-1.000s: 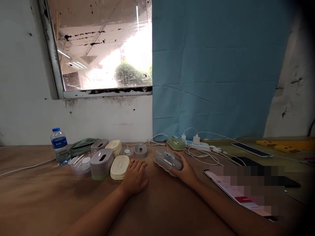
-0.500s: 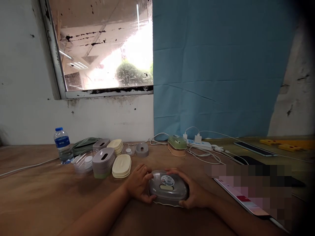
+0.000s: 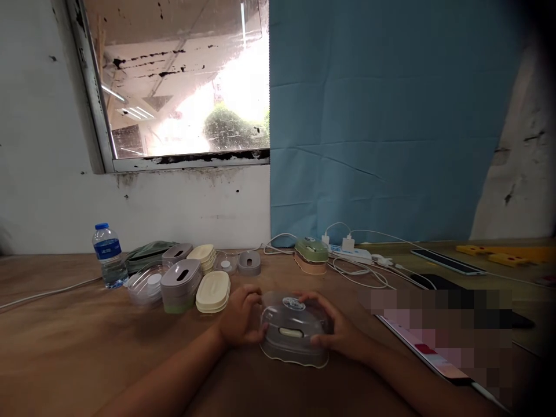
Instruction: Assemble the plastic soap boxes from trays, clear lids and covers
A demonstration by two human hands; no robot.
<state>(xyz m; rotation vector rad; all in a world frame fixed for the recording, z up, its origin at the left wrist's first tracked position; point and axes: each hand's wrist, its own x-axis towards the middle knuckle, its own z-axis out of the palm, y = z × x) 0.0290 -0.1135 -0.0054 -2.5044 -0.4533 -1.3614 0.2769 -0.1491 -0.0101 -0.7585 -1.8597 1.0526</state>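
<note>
In front of me is an oval plastic box (image 3: 278,347) with a see-through cover, a round label on top and a pale slot in the middle. It is a little blurred. My left hand (image 3: 241,317) is at its left side, with the thumb against the cover and the fingers curled at the edge. My right hand (image 3: 341,331) grips the right side, its thumb and fingertips resting over the cover. Left of my hands stand cream oval lids (image 3: 214,291) in a stack and grey slotted covers (image 3: 182,278) stacked over a green piece.
At the back left are a water bottle (image 3: 109,255), clear plastic covers (image 3: 143,285) and a green pouch (image 3: 145,255). A green and peach box (image 3: 311,255) stands by a power strip (image 3: 358,255) with loose cables. Phones (image 3: 447,262) and a partly blurred-out screen (image 3: 438,359) lie right.
The box has shifted slightly toward me, and its slot and lower edge sit lower in view. My right fingers have moved further over the cover. The camera has turned slightly.
</note>
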